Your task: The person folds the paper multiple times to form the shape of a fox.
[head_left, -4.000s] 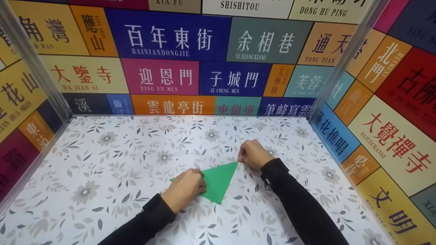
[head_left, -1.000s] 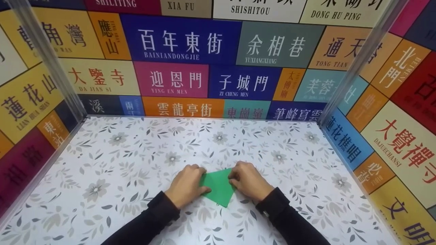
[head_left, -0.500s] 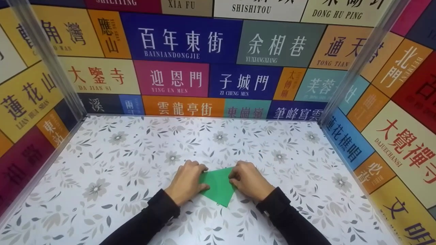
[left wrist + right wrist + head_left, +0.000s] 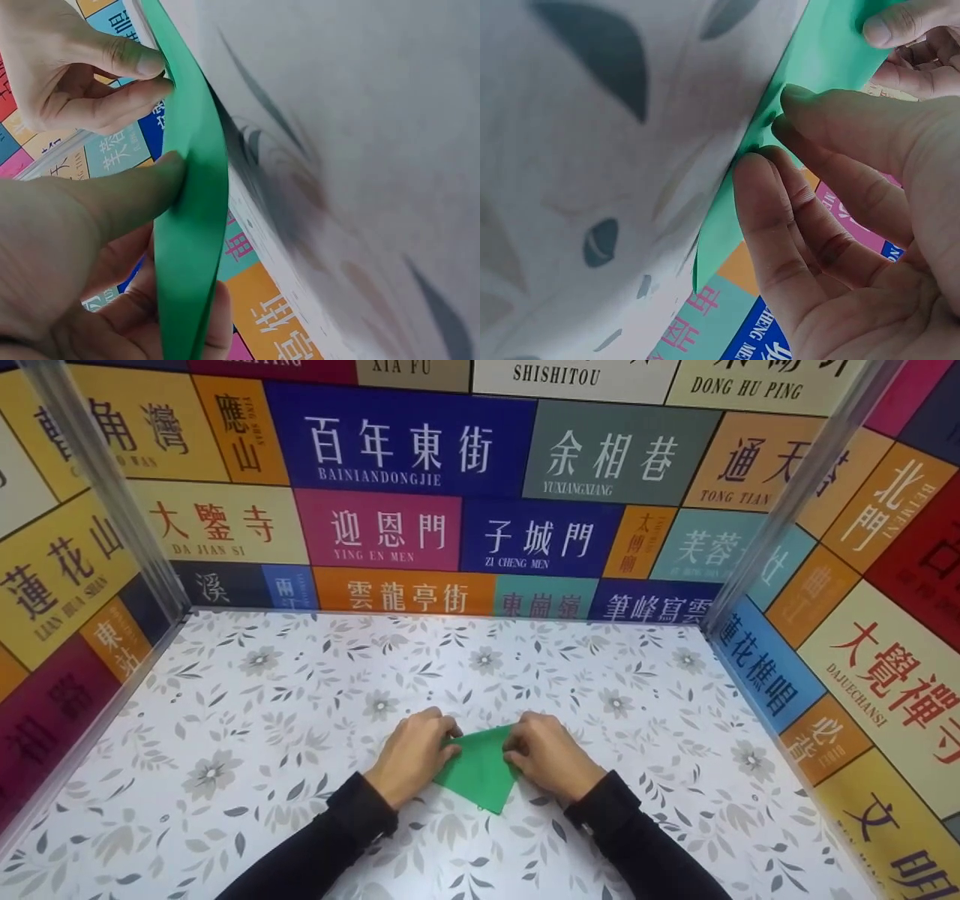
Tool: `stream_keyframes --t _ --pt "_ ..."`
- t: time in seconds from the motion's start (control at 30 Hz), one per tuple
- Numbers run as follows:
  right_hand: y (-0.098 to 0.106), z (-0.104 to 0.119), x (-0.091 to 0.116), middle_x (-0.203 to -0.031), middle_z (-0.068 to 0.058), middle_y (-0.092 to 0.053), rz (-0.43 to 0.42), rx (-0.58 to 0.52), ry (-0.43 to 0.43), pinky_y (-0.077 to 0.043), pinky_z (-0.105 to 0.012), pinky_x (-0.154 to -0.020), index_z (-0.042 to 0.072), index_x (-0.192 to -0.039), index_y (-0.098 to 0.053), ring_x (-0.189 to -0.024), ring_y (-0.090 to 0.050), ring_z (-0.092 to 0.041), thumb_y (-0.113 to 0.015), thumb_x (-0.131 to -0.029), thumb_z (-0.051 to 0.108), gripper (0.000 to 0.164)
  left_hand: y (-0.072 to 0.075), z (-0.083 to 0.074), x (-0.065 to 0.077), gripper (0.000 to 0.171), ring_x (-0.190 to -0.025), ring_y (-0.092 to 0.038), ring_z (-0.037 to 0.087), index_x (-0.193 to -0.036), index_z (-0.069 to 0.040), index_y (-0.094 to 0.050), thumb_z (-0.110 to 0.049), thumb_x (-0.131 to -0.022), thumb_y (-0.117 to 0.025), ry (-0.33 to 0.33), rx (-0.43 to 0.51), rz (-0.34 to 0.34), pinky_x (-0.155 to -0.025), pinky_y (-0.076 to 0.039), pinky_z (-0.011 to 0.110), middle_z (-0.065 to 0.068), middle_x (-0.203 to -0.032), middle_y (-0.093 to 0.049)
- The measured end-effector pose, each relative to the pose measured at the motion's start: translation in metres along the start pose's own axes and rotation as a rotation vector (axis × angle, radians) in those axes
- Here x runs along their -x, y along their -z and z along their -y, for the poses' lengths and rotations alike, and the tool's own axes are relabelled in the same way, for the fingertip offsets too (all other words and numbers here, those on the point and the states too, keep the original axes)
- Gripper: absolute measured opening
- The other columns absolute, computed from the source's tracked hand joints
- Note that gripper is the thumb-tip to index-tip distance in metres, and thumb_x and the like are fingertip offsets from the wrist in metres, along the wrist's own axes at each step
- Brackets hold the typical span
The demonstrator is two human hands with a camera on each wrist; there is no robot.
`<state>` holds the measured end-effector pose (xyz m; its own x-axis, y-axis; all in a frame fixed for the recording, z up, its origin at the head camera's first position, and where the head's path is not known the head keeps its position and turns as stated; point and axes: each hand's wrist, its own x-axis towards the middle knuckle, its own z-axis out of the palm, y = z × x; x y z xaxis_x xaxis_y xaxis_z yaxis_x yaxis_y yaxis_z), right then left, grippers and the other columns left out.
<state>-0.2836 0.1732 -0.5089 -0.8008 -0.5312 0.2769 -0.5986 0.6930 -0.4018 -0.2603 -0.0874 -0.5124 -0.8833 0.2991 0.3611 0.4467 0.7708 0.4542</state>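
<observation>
Left hand point(image 4: 412, 756): thumb and fingers pinch green paper point(image 4: 480, 772), left side.
Right hand point(image 4: 553, 754): fingers pinch the paper's right side.
Paper: folded, between both hands, over table point(image 4: 315, 690).
Table: white, flower-and-leaf print.
Sign wall point(image 4: 405, 441): multicoloured, behind table.

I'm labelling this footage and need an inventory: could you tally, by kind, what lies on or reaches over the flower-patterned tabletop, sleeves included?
Green paper: 1
Hands: 2 (left hand, right hand)
Black sleeves: 2 (left sleeve, right sleeve)
Total: 5
</observation>
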Motion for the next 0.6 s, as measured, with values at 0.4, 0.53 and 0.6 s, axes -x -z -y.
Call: stream_keyframes --t 0.4,0.53,0.6 --pt "0.02 0.012 -0.004 -0.095 -0.006 -0.078 -0.133 -0.015 0.048 -0.068 -0.033 -0.08 0.006 -0.101 -0.089 -0.086 -0.076 -0.019 -0.092 -0.095 0.002 0.008 0.01 -0.003 -0.005 0.007 -0.079 -0.074 0.02 -0.097 -0.012 -0.087 -0.011 -0.096 -0.095 -0.086 -0.027 -0.102 -0.071 -0.063 0.034 0.002 -0.089 -0.076" --pt "0.03 0.015 -0.004 -0.095 -0.009 -0.079 -0.205 -0.033 0.115 -0.07 -0.033 -0.08 0.005 -0.102 -0.088 -0.086 -0.078 -0.021 -0.092 -0.094 -0.001 0.01 0.017 -0.008 -0.005 0.007 -0.08 -0.076 0.02 -0.097 -0.013 -0.087 -0.011 -0.096 -0.094 -0.096 -0.01 -0.123 -0.072 -0.064 0.034 0.003 -0.09 -0.078" --pt "0.035 0.017 -0.003 -0.097 -0.009 -0.079 -0.234 -0.045 0.138 -0.071 -0.033 -0.081 0.004 -0.104 -0.088 -0.088 -0.08 -0.022 -0.092 -0.095 0.0 0.011 0.021 -0.011 -0.006 0.007 -0.081 -0.076 0.02 -0.096 -0.013 -0.087 -0.011 -0.096 -0.094 -0.105 -0.003 -0.127 -0.072 -0.064 0.034 0.003 -0.091 -0.079"
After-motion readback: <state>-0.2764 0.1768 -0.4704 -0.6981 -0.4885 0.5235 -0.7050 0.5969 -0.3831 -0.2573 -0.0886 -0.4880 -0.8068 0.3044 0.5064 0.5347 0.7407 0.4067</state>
